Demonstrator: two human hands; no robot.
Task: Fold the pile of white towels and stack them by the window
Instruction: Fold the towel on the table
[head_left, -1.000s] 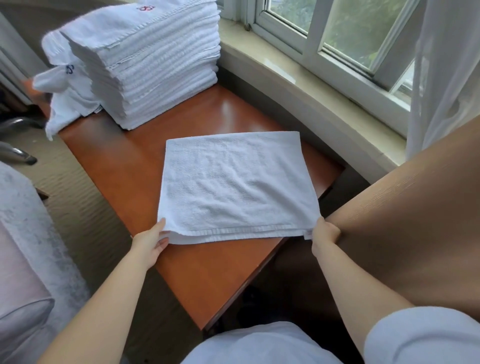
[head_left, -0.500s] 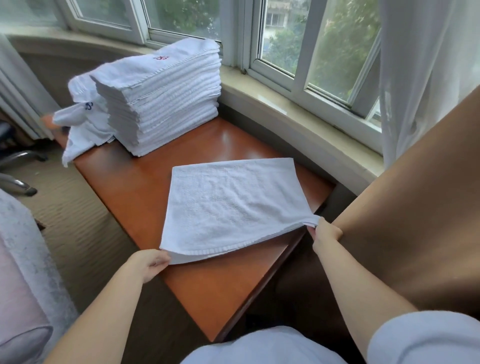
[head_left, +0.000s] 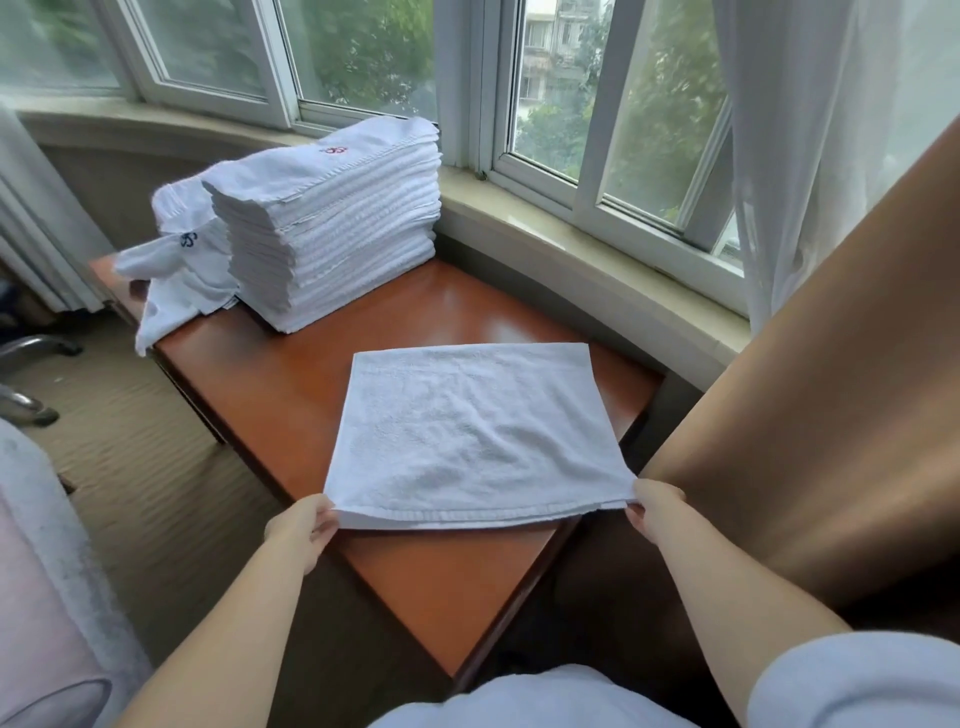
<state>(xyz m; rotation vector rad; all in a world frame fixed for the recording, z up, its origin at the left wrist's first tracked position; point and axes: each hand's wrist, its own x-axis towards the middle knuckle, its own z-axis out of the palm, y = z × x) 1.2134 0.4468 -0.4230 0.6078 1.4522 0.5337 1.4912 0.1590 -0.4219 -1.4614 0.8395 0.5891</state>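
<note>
The folded white towel (head_left: 470, 431) looks light, soft and limp, so it will likely sag unless held at two corners or carried under its fold. It lies flat on the tabletop (head_left: 441, 592), near its right end. The left hand (head_left: 301, 525) pinches the near left corner, the right hand (head_left: 655, 506) the near right corner. The towel stack (head_left: 332, 228) stands far left by the window (head_left: 613, 130).

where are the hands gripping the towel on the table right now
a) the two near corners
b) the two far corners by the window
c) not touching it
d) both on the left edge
a: the left hand and right hand each pinch a near corner of the towel, whose far edge lies flat on the table.
</note>
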